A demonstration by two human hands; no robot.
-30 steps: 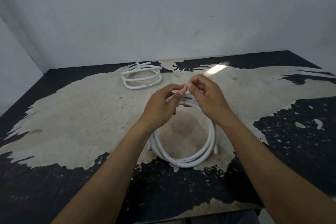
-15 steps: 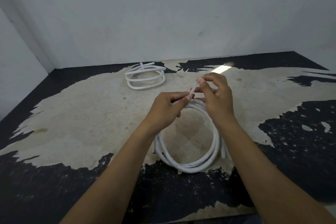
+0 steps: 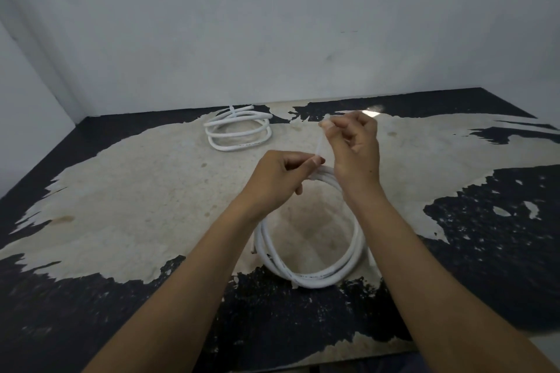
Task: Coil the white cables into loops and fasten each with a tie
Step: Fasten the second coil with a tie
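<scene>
Head view, your items as they lie:

- Left hand (image 3: 280,180): your fingers are curled; thumb and forefinger pinch the lower end of the tie (image 3: 320,145), right at the far edge of the near coil (image 3: 309,280); whether your other fingers touch the cable you cannot tell from this angle.
- Right hand (image 3: 356,154): raised just beyond and above your left; thumb and forefinger pinch the upper end of the tie; the remaining fingers are folded toward the palm.
- Tie: a thin pale strip; it runs nearly upright between your two pinches.
- Near coil: white cable wound in several round loops; it lies flat on the table (image 3: 121,191) under your wrists, its near arc over a black patch, its far arc hidden behind your hands.
- Far coil (image 3: 239,133): a smaller bundle of white cable; it sits well apart, toward the back left of the table; a white band (image 3: 232,110) crosses its strands at the far edge.
- Table: pale worn middle, black flaking borders.
- Wall (image 3: 272,24): plain grey-white, behind the table.
</scene>
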